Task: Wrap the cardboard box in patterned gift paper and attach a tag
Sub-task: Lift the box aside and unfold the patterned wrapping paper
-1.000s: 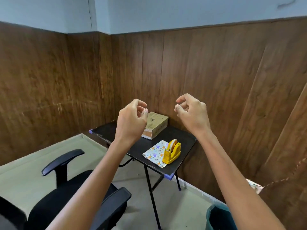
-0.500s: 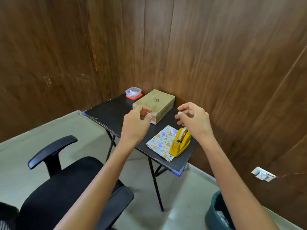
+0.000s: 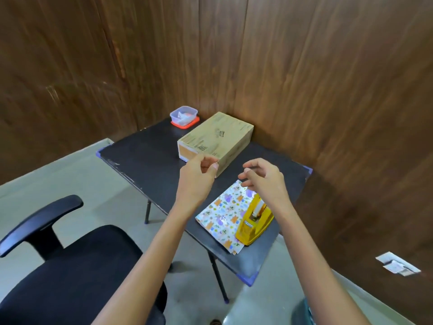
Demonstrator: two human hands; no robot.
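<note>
Head view: left grip [image 3: 196,177] and right grip [image 3: 262,179] both raised over the bench [image 3: 145,160], centre frame, nothing in either. Left fingers curled in, thumb by the fingertips; right fingers half bent and spread. Left grip overlaps the near corner of the cardboard box [image 3: 218,137]; can't tell if it touches. Box lies flat, unwrapped, toward the far side of the bench by the wall corner. Patterned gift paper [image 3: 225,214] lies folded flat on the near right part, below the right grip. Yellow tape dispenser [image 3: 255,224] sits on the paper's right edge. Small clear container [image 3: 184,116] on a red lid sits at the far corner, just beside the box, with something white inside. Bench is black and thin-legged. Black office chair [image 3: 70,266] lower left, arm blurred. Dark wood panel walls [image 3: 328,66] both sides, pale floor [image 3: 82,172], white wall plate [image 3: 398,266] lower right, bin [image 3: 302,313] at the bottom edge.
</note>
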